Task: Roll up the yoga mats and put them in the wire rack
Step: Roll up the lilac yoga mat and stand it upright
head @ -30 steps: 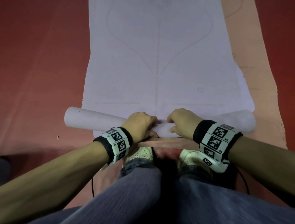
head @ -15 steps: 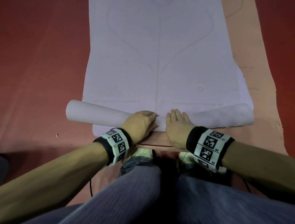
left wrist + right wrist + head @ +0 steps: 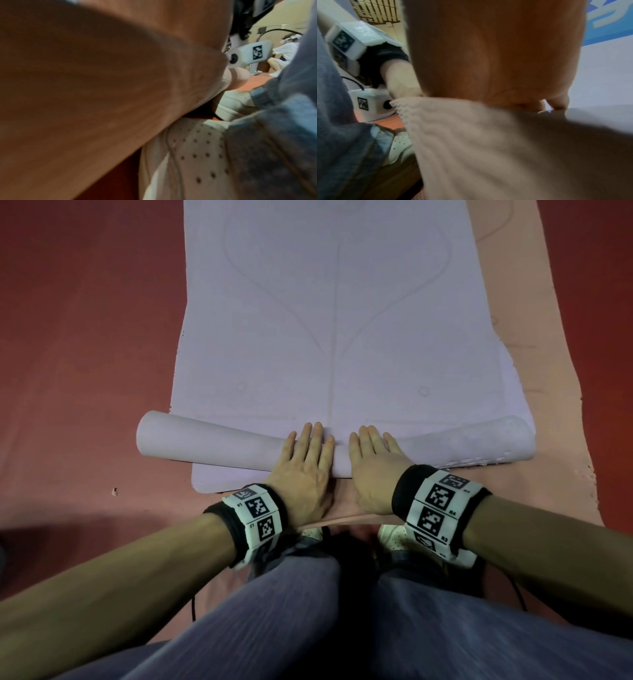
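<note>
In the head view the rolled part of the lilac yoga mat [image 3: 212, 440] runs left to right across mid-frame, its flat remainder stretching to the top. The left hand [image 3: 305, 470] and right hand [image 3: 373, 470] press flat-fingered at its centre, side by side, equally near; the push goes straight up-frame.

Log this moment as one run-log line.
step: rolling lavender mat | left hand: flat on roll | right hand: flat on roll | pink mat: underneath, unrolled | rack: not in head view
</note>
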`<state>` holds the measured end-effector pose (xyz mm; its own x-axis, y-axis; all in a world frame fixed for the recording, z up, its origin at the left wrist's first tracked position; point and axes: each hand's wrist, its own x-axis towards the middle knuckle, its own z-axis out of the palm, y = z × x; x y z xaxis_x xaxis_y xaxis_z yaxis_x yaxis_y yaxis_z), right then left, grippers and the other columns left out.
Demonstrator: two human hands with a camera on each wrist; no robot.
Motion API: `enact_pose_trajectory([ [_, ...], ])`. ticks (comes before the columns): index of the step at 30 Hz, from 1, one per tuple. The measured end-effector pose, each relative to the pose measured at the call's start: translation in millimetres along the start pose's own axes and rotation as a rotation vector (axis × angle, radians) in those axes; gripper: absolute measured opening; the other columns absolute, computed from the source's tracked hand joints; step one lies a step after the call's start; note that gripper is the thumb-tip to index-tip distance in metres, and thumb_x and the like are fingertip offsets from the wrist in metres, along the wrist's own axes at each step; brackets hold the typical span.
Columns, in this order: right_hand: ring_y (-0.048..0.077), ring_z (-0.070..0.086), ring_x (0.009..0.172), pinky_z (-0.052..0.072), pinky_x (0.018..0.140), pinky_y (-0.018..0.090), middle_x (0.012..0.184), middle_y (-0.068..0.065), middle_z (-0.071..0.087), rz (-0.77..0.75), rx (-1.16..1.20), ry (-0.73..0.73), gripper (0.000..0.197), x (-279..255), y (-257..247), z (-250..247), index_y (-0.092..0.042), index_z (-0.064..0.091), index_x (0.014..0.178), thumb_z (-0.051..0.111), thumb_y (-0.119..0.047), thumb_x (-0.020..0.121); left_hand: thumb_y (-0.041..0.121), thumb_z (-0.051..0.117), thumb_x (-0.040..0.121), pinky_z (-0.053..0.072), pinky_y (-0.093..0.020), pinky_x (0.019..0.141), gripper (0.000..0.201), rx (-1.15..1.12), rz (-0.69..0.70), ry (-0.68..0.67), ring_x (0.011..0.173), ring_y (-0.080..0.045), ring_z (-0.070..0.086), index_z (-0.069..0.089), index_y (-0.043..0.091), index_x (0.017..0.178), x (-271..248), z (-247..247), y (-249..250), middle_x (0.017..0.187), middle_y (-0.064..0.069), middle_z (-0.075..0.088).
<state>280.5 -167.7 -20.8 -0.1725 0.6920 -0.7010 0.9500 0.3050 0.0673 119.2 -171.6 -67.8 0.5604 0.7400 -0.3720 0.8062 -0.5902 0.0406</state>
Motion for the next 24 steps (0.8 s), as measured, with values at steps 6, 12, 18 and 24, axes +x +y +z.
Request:
enact_pose_trajectory([
  [6,0.038,-0.009,0.150,0.002,0.122,0.048,0.160,0.028,-0.014,0.016,-0.045,0.044,0.078,-11.4,-4.7,-4.7,0.003,-0.013,0.153,0.034,-0.032,0.100,0.050,0.038,0.096,-0.007,-0.050,0.121,0.090,0.013,-0.005,-0.079,0.152,-0.041,-0.007,-0.003,-0.004,0.156,6.8,-13.3,-5.1,0.162,-0.030,-0.007],
  [12,0.041,-0.010,0.150,0.004,0.122,0.048,0.159,0.028,-0.016,0.051,0.007,0.013,0.067,-13.4,-9.1,-14.4,0.004,-0.014,0.152,0.022,-0.026,0.103,0.048,0.045,0.095,-0.010,-0.047,0.122,0.097,0.029,-0.020,-0.148,0.152,-0.035,-0.015,-0.013,-0.001,0.155,22.6,-22.7,-13.2,0.163,-0.024,-0.016],
  [18,0.038,-0.008,0.150,0.005,0.122,0.046,0.161,0.026,-0.013,0.043,0.021,-0.046,0.071,1.2,-3.8,-19.5,0.004,-0.011,0.153,0.027,-0.029,0.103,0.050,0.046,0.095,-0.009,-0.046,0.123,0.097,-0.009,-0.005,-0.145,0.153,-0.034,-0.014,-0.012,0.001,0.156,32.7,-24.8,-21.2,0.164,-0.022,-0.014],
  [24,0.035,-0.013,0.150,0.000,0.123,0.044,0.161,0.024,-0.017,0.058,0.035,-0.092,0.075,5.7,-4.5,-18.7,0.004,-0.014,0.152,0.033,-0.023,0.100,0.050,0.053,0.090,0.002,-0.051,0.122,0.098,-0.013,0.023,0.056,0.153,-0.037,0.005,0.007,-0.005,0.156,25.4,-14.7,-16.5,0.164,-0.026,0.006],
])
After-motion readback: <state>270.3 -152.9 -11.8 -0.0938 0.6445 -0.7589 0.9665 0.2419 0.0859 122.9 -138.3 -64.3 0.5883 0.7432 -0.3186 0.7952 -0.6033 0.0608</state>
